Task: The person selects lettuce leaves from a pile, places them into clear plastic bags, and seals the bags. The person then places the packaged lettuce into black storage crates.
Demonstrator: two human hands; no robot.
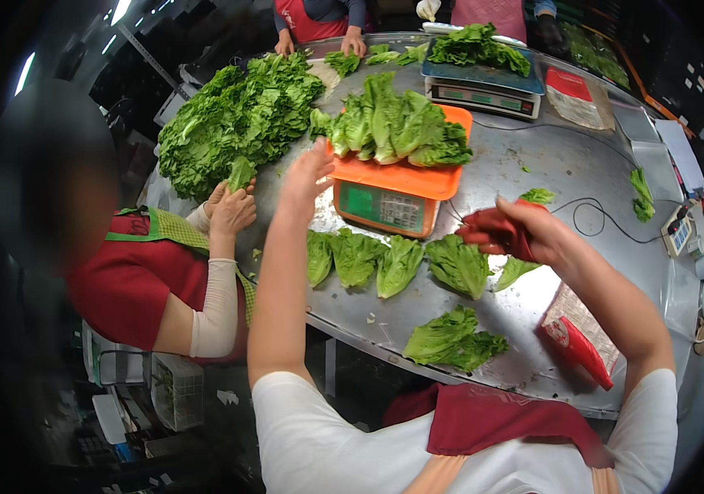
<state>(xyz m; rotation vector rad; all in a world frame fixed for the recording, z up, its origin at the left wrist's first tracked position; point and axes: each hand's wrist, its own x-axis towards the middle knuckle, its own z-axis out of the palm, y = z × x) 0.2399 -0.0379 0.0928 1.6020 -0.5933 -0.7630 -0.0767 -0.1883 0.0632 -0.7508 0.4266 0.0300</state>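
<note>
My left hand (310, 176) is at the left edge of an orange digital scale (386, 210), fingers apart and holding nothing. On the scale's orange tray (389, 178) lies a pile of green lettuce heads (386, 123). My right hand (515, 230), its fingers partly covered by a red glove, hovers right of the scale with the thumb apart. Below it and to its left is a lettuce head (458, 265), the largest in a row of several lettuces (357, 258) in front of the scale. Another lettuce clump (454, 339) rests near the table edge closest to me.
A big lettuce heap (234, 123) covers the table's left side, where a co-worker's hands (231, 207) hold a leaf. A second scale (481, 89) bears lettuce at the back. Two people stand across the metal table (580, 154). Red-and-clear packaging (580, 339) and a cable (599, 213) lie right.
</note>
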